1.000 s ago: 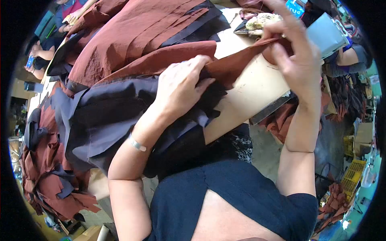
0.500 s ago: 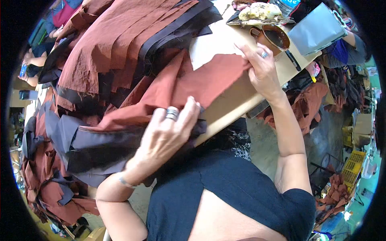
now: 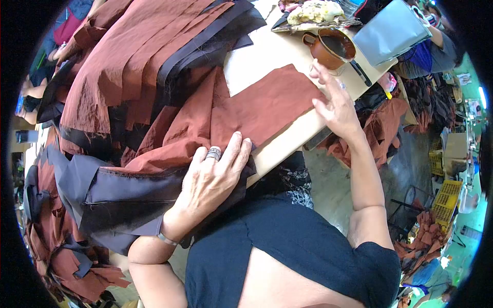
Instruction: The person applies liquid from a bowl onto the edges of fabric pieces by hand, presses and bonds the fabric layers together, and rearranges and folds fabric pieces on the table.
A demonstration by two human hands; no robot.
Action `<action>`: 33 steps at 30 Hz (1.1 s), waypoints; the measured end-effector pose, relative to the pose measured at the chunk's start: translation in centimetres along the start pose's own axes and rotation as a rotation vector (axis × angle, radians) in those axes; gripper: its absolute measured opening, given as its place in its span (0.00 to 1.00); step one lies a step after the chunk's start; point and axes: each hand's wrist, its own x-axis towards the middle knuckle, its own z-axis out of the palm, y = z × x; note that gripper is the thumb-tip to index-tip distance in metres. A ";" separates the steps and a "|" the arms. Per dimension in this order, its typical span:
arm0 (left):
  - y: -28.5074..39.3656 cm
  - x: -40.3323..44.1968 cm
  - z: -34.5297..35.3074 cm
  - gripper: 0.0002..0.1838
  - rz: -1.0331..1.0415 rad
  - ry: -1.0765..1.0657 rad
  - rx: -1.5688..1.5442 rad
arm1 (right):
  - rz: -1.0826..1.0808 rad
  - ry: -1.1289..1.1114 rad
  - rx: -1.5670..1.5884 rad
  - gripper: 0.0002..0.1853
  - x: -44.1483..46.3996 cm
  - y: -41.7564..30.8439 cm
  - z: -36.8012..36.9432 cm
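A rust-red cloth piece (image 3: 269, 105) lies flat on the pale tabletop (image 3: 257, 56), its right end near my right hand. My left hand (image 3: 211, 177) rests palm down on the lower edge of the red cloth, fingers spread a little. Dark cloth (image 3: 138, 190) with a seam joins the red along its lower side and hangs over the table's front edge. Just past the right end of the red piece, my right hand (image 3: 335, 105) has its fingers apart, with nothing between them. Layered red and dark pieces (image 3: 149, 56) are piled at the upper left.
A brown mug (image 3: 331, 49) stands at the back, with a black pen-like object (image 3: 361, 73) beside it. A grey box-like item (image 3: 393, 33) is at the table's right corner. Other people's arms show at both upper sides. Yellow crates (image 3: 446, 203) and cloth scraps are on the right.
The red cloth has been turned over and spread flat to the right. My right hand has let go of its end. My left hand has moved down and lies flatter on the cloth.
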 end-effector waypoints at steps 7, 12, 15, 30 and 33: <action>0.4 0.1 0.2 0.25 0.008 -0.002 0.031 | -0.089 0.057 -0.190 0.37 1.1 0.6 1.4; 0.6 0.2 0.2 0.25 0.008 0.004 0.036 | -0.225 0.294 -0.451 0.25 3.2 -0.2 -2.0; 0.6 0.3 0.1 0.24 0.017 -0.002 -0.028 | -0.099 0.239 -0.693 0.22 4.4 1.0 -5.7; 0.6 -0.1 0.9 0.09 0.036 0.036 -0.118 | -0.067 0.017 -0.691 0.24 6.5 3.3 -8.2; 0.5 0.1 0.9 0.11 0.065 0.044 -0.030 | -0.071 -0.024 -0.778 0.19 4.5 1.6 -7.8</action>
